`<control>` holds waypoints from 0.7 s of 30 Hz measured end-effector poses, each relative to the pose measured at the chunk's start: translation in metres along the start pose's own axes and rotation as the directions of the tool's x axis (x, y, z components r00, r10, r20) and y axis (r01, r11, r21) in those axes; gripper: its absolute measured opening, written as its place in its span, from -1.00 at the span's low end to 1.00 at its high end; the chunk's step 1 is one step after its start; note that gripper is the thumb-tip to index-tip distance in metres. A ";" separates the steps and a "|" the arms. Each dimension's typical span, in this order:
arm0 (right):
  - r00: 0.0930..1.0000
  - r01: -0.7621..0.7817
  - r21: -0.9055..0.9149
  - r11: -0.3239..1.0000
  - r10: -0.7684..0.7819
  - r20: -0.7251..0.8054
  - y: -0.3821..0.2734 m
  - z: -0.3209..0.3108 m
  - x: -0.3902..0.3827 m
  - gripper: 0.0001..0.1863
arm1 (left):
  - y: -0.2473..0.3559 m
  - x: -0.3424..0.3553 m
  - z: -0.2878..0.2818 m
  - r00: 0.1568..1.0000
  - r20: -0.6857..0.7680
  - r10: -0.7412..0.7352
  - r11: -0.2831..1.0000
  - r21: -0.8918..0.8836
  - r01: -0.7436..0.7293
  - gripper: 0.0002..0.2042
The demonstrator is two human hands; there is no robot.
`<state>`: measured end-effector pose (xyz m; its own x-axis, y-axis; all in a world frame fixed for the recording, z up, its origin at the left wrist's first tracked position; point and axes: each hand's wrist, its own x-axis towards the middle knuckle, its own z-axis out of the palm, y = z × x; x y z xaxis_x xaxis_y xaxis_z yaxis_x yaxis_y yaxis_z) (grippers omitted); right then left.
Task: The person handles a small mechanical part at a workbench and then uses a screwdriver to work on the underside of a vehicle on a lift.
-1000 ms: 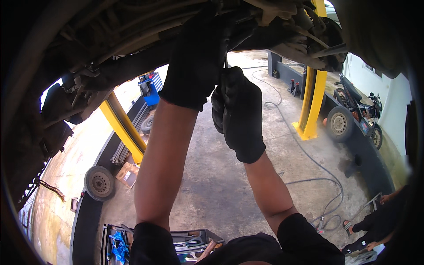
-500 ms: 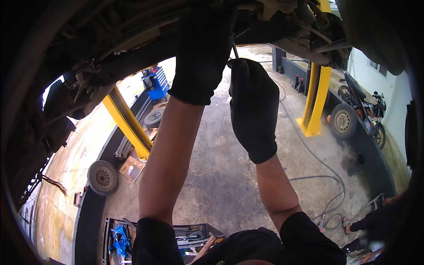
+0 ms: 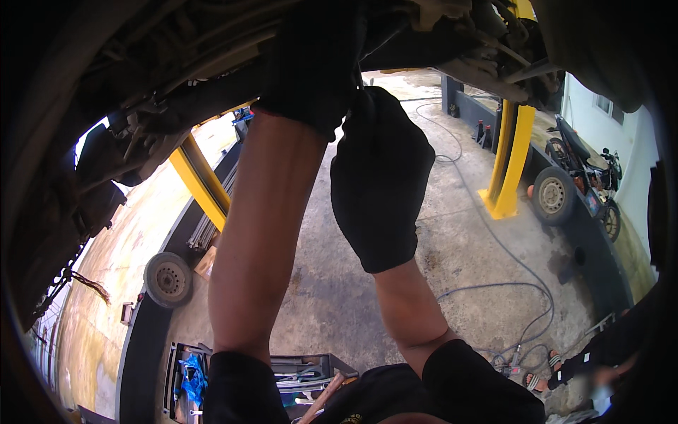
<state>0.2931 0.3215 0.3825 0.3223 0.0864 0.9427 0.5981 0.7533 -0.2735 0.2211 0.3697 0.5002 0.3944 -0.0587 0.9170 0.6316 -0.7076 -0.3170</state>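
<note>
Overhead is the dark underside of a raised vehicle (image 3: 205,60). My left hand (image 3: 307,71), in a black glove, reaches up among its parts. The fingers of that hand are lost in shadow, so their grip does not show. Just right of it and lower, my right hand (image 3: 381,180), also black-gloved, is closed with its fingertips up by the left wrist. A thin dark rod (image 3: 360,80) runs upward from those fingertips; its upper end is hidden.
Yellow lift posts (image 3: 510,162) stand on both sides. A wheel (image 3: 168,280) leans at the left, another wheel (image 3: 553,196) at the right near a motorcycle (image 3: 590,169). A hose (image 3: 494,285) crosses the floor. Below me lies a tool tray (image 3: 321,366); a person's sandalled feet (image 3: 538,382) show lower right.
Both hands have shifted left, and the right hand now overlaps the left wrist area. Less of the thin rod shows. At the lower right, the other person's feet have come further into view.
</note>
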 end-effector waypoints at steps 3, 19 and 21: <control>0.988 0.140 0.016 0.990 -0.139 -0.063 0.026 0.022 0.000 -0.93 | 0.004 -0.001 0.012 0.956 0.138 -0.258 0.609 -0.745 0.272 -0.81; 0.976 -0.218 0.230 0.949 0.210 0.058 0.034 0.014 -0.003 -0.79 | 0.007 -0.001 0.016 0.953 0.091 -0.291 0.593 -0.765 0.254 -0.81; 0.974 -0.220 0.247 0.944 0.200 0.103 0.033 0.005 0.001 -0.79 | 0.005 0.002 0.010 0.980 0.019 -0.200 0.899 -0.394 0.191 -0.82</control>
<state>0.3095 0.3501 0.3758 0.3577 0.3020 0.8836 0.3127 0.8529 -0.4181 0.2317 0.3727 0.4977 0.2729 0.0975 0.9571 0.3800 -0.9249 -0.0141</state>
